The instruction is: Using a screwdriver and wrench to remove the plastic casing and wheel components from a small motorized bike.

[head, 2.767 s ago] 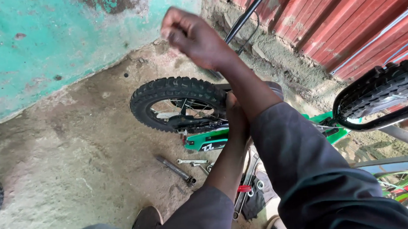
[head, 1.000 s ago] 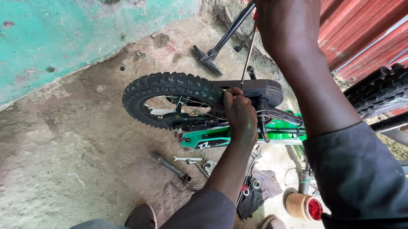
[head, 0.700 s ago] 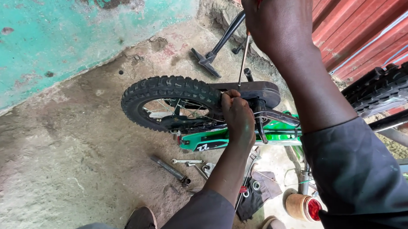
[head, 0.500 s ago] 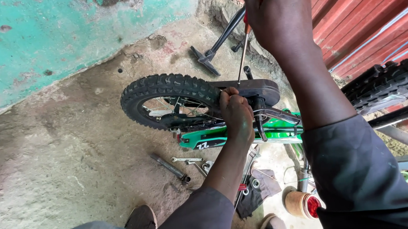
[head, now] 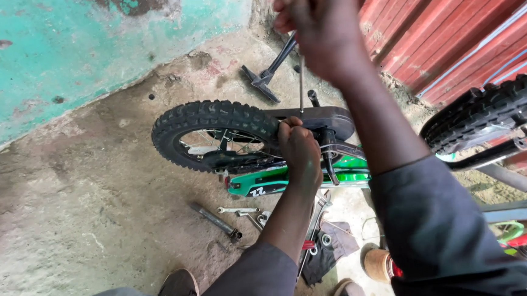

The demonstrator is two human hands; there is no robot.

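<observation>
You stand on a rough concrete floor, stained grey and brown, which meets a turquoise wall along its far edge and red corrugated sheeting at its right edge. A small green bicycle rests on the floor near the middle, its knobby rear tyre toward the wall. Just in front of it a socket wrench and a few spanners lie on the concrete. Beside those, nearer your feet, a dark rag with more tools lies flat. A round tin stands just right of the rag. A black pump lies near the far corner.
</observation>
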